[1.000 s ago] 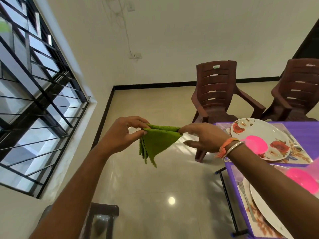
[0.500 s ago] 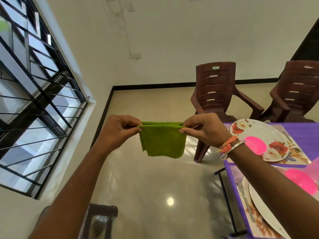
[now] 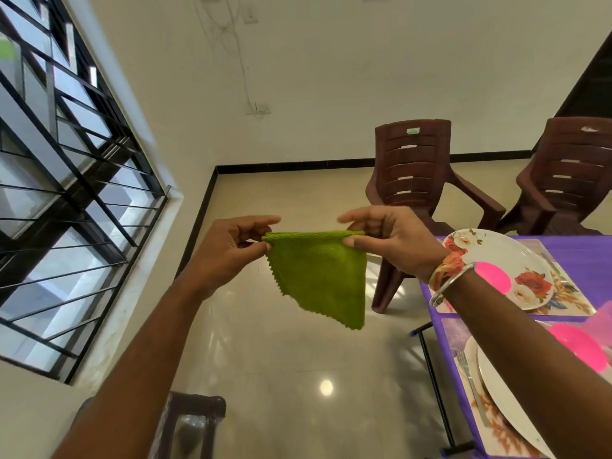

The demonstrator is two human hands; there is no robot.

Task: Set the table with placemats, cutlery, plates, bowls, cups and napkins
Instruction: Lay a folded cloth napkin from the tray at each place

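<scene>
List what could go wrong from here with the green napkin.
The green napkin hangs over the floor, pinched only at its top edge by the left hand and right hand; a slip likely drops it.
Moving it tableward, the right forearm may knock the pink bowl on the near plate.

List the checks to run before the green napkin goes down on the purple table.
1. Grip: left hand and right hand each pinch a top corner of the green napkin: ok.
2. Fold: lower edge hangs slanted; neatness: cannot tell.
3. Napkin above the table: it hangs over the floor beside it: not ok.
4. Near plate and fork laid: ok.
5. Free spot on the near placemat: right arm hides much of it: cannot tell.
</scene>
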